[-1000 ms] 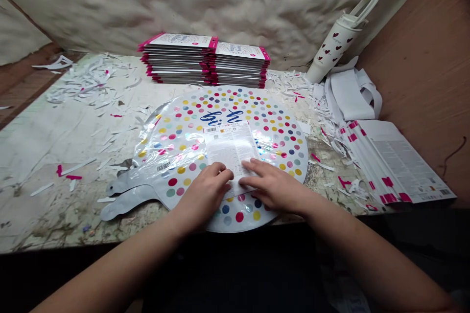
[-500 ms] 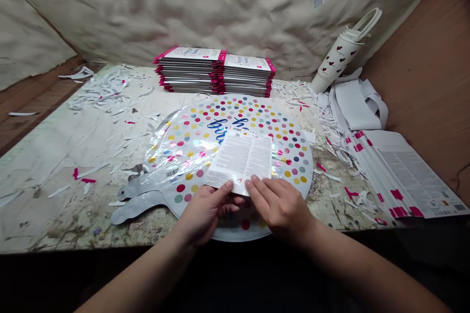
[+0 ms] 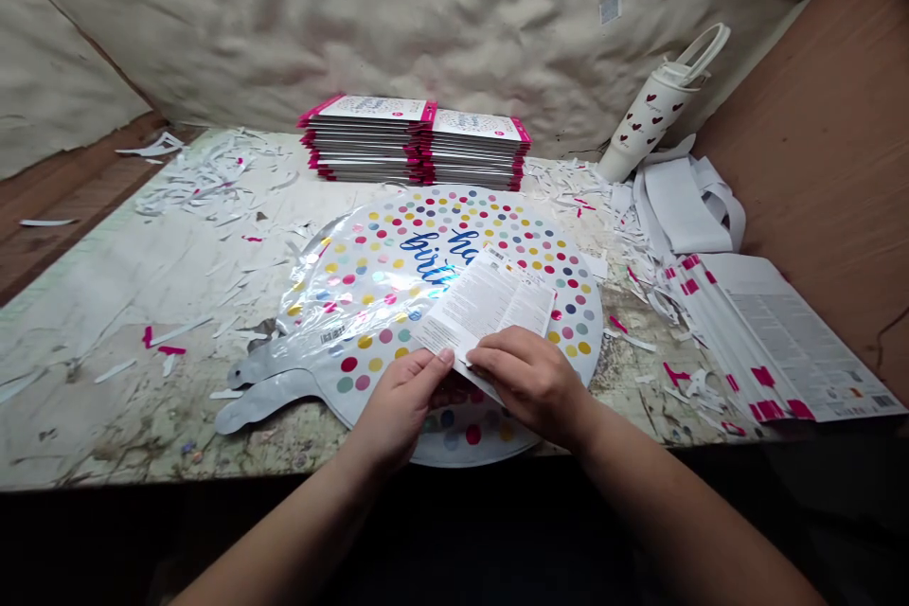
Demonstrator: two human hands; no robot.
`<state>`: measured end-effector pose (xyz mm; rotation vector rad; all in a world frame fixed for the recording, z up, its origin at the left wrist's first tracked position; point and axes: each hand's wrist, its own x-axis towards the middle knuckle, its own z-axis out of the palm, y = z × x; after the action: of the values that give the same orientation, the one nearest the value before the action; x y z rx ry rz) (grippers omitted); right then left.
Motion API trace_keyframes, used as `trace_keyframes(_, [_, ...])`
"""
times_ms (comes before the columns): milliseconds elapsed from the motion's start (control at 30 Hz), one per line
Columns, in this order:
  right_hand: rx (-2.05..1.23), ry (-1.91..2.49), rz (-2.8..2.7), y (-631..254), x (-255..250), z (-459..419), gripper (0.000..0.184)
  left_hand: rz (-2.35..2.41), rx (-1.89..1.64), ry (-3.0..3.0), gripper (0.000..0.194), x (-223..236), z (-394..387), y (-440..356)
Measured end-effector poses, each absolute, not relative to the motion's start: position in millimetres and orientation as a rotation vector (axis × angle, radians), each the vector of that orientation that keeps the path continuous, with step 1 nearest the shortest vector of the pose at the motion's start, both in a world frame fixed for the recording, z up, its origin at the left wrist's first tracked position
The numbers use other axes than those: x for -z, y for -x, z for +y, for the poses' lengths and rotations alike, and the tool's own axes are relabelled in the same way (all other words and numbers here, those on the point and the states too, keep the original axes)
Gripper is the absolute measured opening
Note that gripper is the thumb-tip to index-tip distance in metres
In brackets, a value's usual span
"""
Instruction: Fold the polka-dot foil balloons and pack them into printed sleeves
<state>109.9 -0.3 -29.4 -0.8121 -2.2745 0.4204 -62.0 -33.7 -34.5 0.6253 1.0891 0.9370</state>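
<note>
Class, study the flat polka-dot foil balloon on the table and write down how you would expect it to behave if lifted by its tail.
The foil balloon lies flat and unfilled, so it would probably droop, floppy rather than stiff. Its thin sheet looks very light for its size. The glossy surface looks slippery, so the narrow tail might slip from a light pinch.

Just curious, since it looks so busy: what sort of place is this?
Probably a small packing workshop: stacked pink-edged packets, a dotted foil balloon on a worn workbench, and paper offcuts strewn about.
</note>
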Motion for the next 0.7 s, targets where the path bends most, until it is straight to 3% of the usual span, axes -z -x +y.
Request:
trace_keyframes(133, [-0.672,0.779,-2.198,-122.6,21.6,-2.5,0.014,1.109,-0.897,-0.734,0.029,38.2,-34.4,58.5])
trace_keyframes(267, [-0.914,0.901,-2.54,-173.6,6.6,-22.2,0.014,1.179,-0.898,-0.815,0.028,37.5,-26.0,62.9])
trace_keyframes(367, [-0.481,1.328,-2.568,-204.7,-2.7,-27.2,0.022,1.336,-0.872,-1.239,0.024,19.0,-17.8,65.0])
trace_keyframes(433, [-0.125,1.459,-2.308,-210.3,-11.0,-19.8,0.043,1.398,-0.839,-1.683,0.017,-2.5,-13.3,62.2])
trace_keyframes(500, [-0.113,1.349,-2.097,-204.6,-19.4,-6.6,0.053,1.326,-0.808,-2.076,0.017,-25.8,-8.9,58.0])
trace_keyframes(633, [-0.685,0.976,-1.699,-177.3,-20.4,20.8,0.022,1.19,-1.287,-2.119,0.055,-50.7,1.0,58.7])
trace_keyframes(700, [-0.829,0.852,-1.441,-164.1,-12.8,31.1,0.015,1.148,-1.316,-2.042,0.056,-47.3,5.2,66.0])
